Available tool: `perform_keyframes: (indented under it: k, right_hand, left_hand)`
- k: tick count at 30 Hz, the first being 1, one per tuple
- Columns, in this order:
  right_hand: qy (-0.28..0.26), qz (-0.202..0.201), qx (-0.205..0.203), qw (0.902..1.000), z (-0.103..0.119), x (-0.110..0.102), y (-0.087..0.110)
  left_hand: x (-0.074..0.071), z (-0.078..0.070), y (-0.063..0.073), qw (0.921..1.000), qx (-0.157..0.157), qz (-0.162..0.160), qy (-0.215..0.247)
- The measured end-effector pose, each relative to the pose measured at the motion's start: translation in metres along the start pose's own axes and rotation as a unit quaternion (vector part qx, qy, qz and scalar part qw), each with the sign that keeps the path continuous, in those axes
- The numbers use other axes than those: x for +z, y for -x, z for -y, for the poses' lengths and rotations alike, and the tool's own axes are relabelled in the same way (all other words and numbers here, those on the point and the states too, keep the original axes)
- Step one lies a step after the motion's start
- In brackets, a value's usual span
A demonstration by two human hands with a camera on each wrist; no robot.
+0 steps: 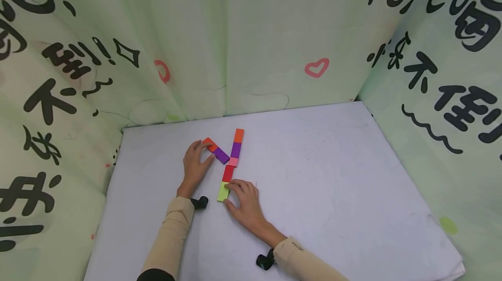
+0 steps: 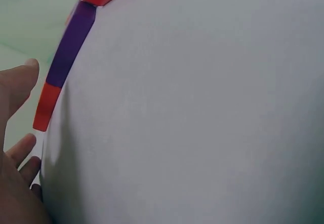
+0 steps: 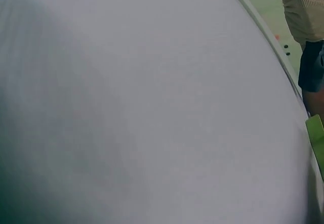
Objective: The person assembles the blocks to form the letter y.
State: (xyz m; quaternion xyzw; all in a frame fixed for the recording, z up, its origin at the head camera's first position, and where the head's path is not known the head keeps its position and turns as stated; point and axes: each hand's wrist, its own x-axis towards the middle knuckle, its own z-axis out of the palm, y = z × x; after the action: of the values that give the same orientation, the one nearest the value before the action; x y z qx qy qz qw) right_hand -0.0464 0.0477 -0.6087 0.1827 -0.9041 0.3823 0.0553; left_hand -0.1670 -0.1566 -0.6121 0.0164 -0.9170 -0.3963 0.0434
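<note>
Flat coloured blocks lie on the white table in a Y shape. Its left branch has an orange block (image 1: 209, 144) and a purple block (image 1: 221, 155); the right branch has another orange block (image 1: 239, 135), another purple block (image 1: 235, 150) and a pink block (image 1: 233, 161). The stem is a red block (image 1: 228, 173) and a yellow-green block (image 1: 223, 191). My left hand (image 1: 195, 166) is beside the left branch, thumb and fingers spread, apart from the orange block in the left wrist view. At the yellow-green block's right side, my right hand (image 1: 248, 204) touches it with thumb and fingertips.
The white table (image 1: 333, 176) extends well to the right of the blocks. A pale green curtain (image 1: 266, 41) with dark lettering hangs behind and along both sides. Black wrist devices (image 1: 266, 261) are strapped near both tan sleeves (image 1: 172, 228).
</note>
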Motion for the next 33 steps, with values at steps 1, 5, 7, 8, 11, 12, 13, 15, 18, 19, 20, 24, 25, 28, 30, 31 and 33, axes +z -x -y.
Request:
perform_keyframes:
  k: [1, 5, 7, 8, 11, 12, 13, 15, 18, 19, 20, 24, 25, 28, 30, 31, 33]
  right_hand:
    - [-0.01, -0.005, 0.002, 0.9999, 0.0, -0.001, -0.001]
    - [-0.043, -0.028, 0.013, 0.9986, -0.004, -0.004, -0.01]
    - [-0.058, -0.037, 0.02, 0.9974, -0.007, -0.006, -0.016]
    - [-0.064, -0.04, 0.023, 0.9968, -0.009, -0.007, -0.019]
    - [-0.078, -0.047, 0.031, 0.9953, -0.015, -0.01, -0.027]
    - [-0.083, -0.049, 0.033, 0.9948, -0.017, -0.011, -0.03]
    - [-0.084, -0.051, 0.034, 0.9946, -0.019, -0.012, -0.033]
    - [-0.086, -0.055, 0.036, 0.9942, -0.022, -0.013, -0.038]
    - [-0.085, -0.063, 0.036, 0.9937, -0.027, -0.014, -0.045]
    - [-0.083, -0.066, 0.035, 0.9938, -0.028, -0.015, -0.048]
    - [-0.081, -0.068, 0.035, 0.9938, -0.03, -0.015, -0.05]
    - [-0.072, -0.074, 0.033, 0.9941, -0.035, -0.016, -0.058]
    - [-0.07, -0.077, 0.032, 0.9941, -0.036, -0.016, -0.06]
    - [-0.064, -0.08, 0.032, 0.9943, -0.039, -0.017, -0.067]
    - [-0.061, -0.08, 0.031, 0.9945, -0.041, -0.018, -0.071]
    - [-0.059, -0.078, 0.032, 0.9947, -0.042, -0.019, -0.073]
    - [-0.054, -0.076, 0.034, 0.9951, -0.044, -0.019, -0.077]
  left_hand:
    - [0.0, 0.0, 0.001, 0.9999, -0.003, -0.001, 0.01]
    - [-0.003, -0.003, 0.013, 0.9994, -0.02, -0.003, 0.029]
    - [-0.005, -0.006, 0.021, 0.9994, -0.026, -0.004, 0.023]
    - [-0.006, -0.008, 0.025, 0.9995, -0.027, -0.005, 0.017]
    - [-0.006, -0.012, 0.038, 0.9995, -0.029, -0.009, -0.008]
    - [-0.006, -0.013, 0.041, 0.9994, -0.029, -0.009, -0.016]
    - [-0.006, -0.014, 0.045, 0.9993, -0.028, -0.01, -0.024]
    - [-0.005, -0.017, 0.051, 0.9988, -0.026, -0.011, -0.039]
    - [-0.002, -0.02, 0.059, 0.9979, -0.023, -0.013, -0.06]
    - [-0.002, -0.021, 0.061, 0.9975, -0.023, -0.014, -0.065]
    - [-0.001, -0.022, 0.064, 0.9972, -0.025, -0.015, -0.068]
    - [0.003, -0.028, 0.072, 0.9962, -0.036, -0.014, -0.078]
    - [0.004, -0.03, 0.073, 0.9961, -0.039, -0.012, -0.078]
    - [0.008, -0.036, 0.076, 0.9961, -0.039, -0.006, -0.079]
    - [0.011, -0.039, 0.078, 0.9962, -0.036, -0.004, -0.079]
    - [0.013, -0.04, 0.079, 0.9961, -0.034, -0.003, -0.081]
    - [0.016, -0.042, 0.08, 0.996, -0.029, -0.003, -0.084]
